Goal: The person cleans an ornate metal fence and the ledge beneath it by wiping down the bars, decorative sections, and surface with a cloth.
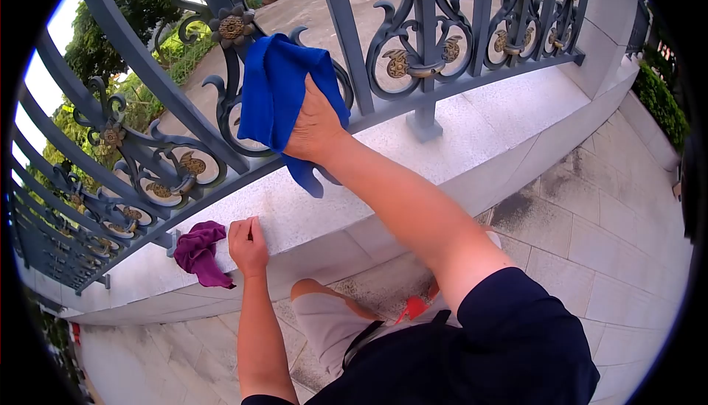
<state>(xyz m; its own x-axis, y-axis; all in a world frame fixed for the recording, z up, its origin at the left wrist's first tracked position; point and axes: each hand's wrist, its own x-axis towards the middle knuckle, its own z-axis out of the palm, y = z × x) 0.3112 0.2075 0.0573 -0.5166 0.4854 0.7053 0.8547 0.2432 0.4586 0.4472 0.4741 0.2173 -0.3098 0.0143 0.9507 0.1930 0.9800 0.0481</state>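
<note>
My right hand (316, 126) is pressed round a blue cloth (274, 84), which lies against the scrollwork of a dark grey metal fence (346, 36). Part of the cloth hangs down below the hand, and the fingers are mostly hidden behind its folds. My left hand (248, 245) is at the pale stone ledge (284, 217), its fingers curled in with no object showing in them. Just left of that hand, apart from it, a crumpled purple cloth (199, 252) lies on the ledge and droops over its front edge.
A bronze-coloured flower ornament (231, 28) sits on the fence just above the blue cloth. Fence bars run along the ledge to both sides. At the right stands a stone pillar (605, 33). Paving slabs (553, 257) lie below the ledge.
</note>
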